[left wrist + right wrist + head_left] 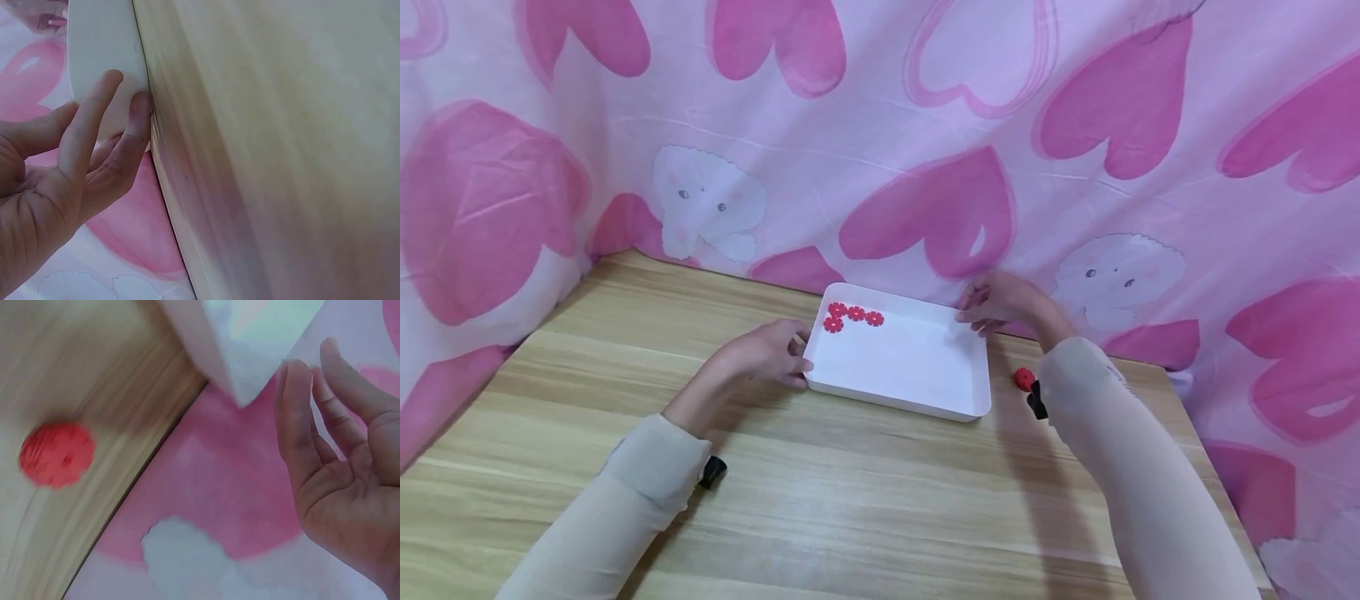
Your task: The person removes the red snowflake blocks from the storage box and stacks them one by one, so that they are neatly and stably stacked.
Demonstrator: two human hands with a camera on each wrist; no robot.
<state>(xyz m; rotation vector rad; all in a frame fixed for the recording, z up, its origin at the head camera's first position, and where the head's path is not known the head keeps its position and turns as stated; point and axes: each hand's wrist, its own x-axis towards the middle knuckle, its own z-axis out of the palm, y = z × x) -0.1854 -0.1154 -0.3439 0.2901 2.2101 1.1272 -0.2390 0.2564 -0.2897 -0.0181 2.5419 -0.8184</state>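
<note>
On the table lies a shallow white rectangular tray (898, 406). Several red flower-shaped discs (856, 313) form an L in its far left corner. At the tray's left end, my left hand (769, 354) holds it by the near corner; in the left wrist view its fingers (87, 125) lie on the outer wall and the thumb is at the rim. My right hand (1003, 302) is at the far right corner, thumb and fingers apart, fingertips overlapping the rim in the head view. On the table near that hand is a red round notched piece (57, 455).
The wooden table (820, 500) ends at a pink curtain (880, 125) printed with hearts, close behind the tray. Dark wrist-worn pieces (712, 472) show beside both rolled-up sleeves. The right forearm passes close to the red round piece.
</note>
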